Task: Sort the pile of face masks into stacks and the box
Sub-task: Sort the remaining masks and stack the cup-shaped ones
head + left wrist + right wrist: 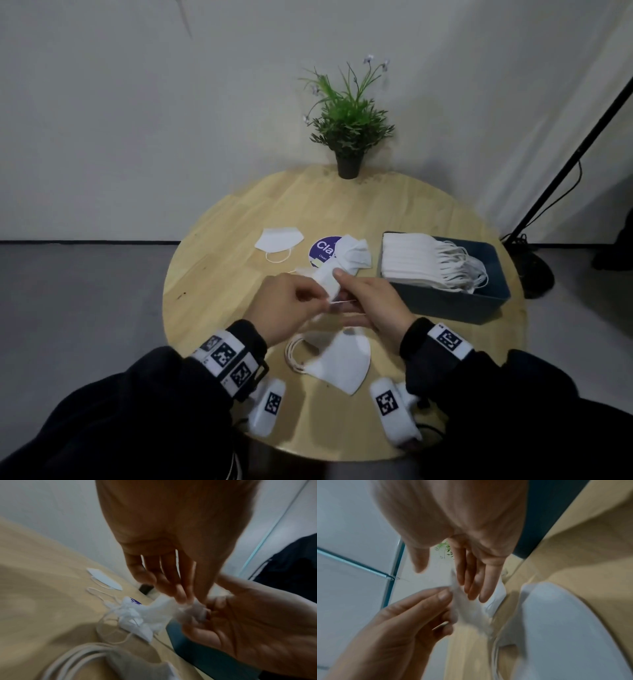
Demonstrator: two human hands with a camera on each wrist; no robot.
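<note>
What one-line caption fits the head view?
Both hands, left hand and right hand, hold a crumpled mask above the table.

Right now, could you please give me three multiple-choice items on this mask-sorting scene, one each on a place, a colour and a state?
1. Where does the potted plant stand?
A. at the table's far edge
B. inside the box
C. on the floor

2. What colour is the box holding the flat masks?
A. red
B. dark blue-grey
C. yellow

3. What is happening to the crumpled mask at the table's centre?
A. it lies untouched
B. it sits in the box
C. both hands hold it

Answers:
1 A: its dark pot sits on the round table at the edge nearest the wall.
2 B: the box's walls read dark blue-grey against the pale wood.
3 C: the left hand and the right hand both pinch it, as both wrist views confirm.
</note>
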